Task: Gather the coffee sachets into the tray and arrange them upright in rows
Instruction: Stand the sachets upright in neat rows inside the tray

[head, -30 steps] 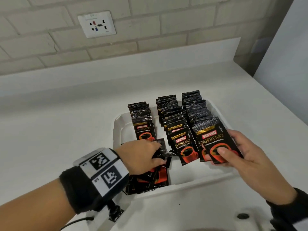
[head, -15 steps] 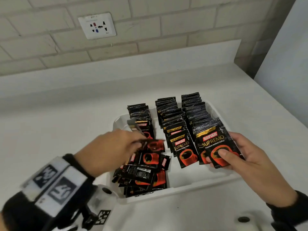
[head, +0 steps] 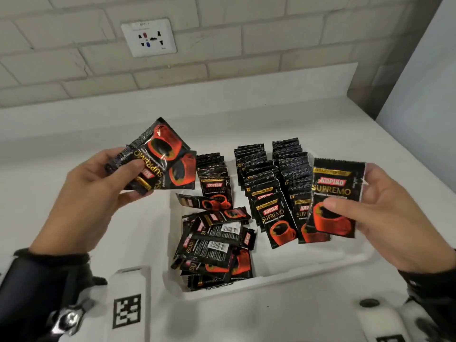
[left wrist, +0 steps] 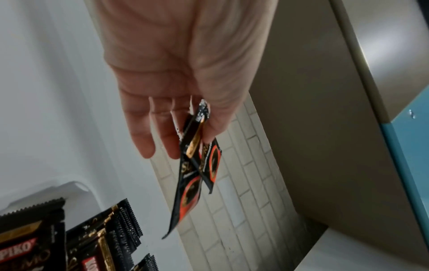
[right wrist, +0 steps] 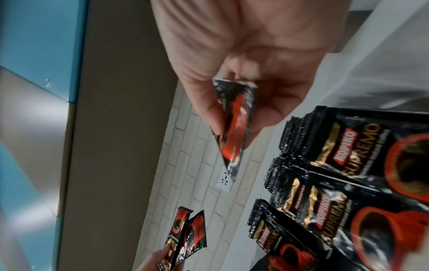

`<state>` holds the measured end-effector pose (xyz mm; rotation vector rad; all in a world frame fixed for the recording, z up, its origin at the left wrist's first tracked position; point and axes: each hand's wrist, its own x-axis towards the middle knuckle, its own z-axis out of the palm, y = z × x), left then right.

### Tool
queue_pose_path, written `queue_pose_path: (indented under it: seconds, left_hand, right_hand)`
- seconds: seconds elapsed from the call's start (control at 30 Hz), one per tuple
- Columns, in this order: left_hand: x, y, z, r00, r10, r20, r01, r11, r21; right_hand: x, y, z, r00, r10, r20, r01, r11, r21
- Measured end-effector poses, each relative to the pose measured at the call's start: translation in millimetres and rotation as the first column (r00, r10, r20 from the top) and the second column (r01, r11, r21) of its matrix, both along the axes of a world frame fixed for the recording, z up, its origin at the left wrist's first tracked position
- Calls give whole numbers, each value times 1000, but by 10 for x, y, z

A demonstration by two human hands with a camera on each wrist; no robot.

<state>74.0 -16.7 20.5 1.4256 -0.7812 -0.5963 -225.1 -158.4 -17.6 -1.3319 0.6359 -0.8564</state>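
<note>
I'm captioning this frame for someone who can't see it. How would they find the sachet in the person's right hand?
Start at the white tray on the counter, with upright sachet rows at the back and a loose heap at its front left. Above the tray's right side, the right hand holds one sachet. It alone is held upright with its label facing the camera; the left hand's sachets are tilted.

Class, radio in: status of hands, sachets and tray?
Left hand grips two sachets; right hand holds one sachet. Loose pile lying flat in tray.
</note>
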Motion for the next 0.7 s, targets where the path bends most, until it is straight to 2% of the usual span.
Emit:
queue_pose_path:
  seconds: [0.13,0.23,0.37,0.6,0.7]
  left_hand:
    - [-4,-19,-31,996,33,-84,-39,997,-67]
    - [-45,-14,-35,988,16,-151,-23,998,-51]
    - [-204,-69,-108,967,-73,-244,68,997,-28]
    - [-627,-331,-151,977,-122,-174,137,987,80]
    - [-735,-422,-152,981,-150,-122,163,982,99]
  right_hand:
    - [122,-70,122,995,40,-94,-41,999,-13]
    - [169,-71,130,985,74,-154,-77,997,-11]
    - [209,-11,107,976,101,-195,-111,993,-38]
    - [271,48,139,975,169,-146,-177,983,-41]
    - [311,66,129,979,142,-148,-151,987,-53]
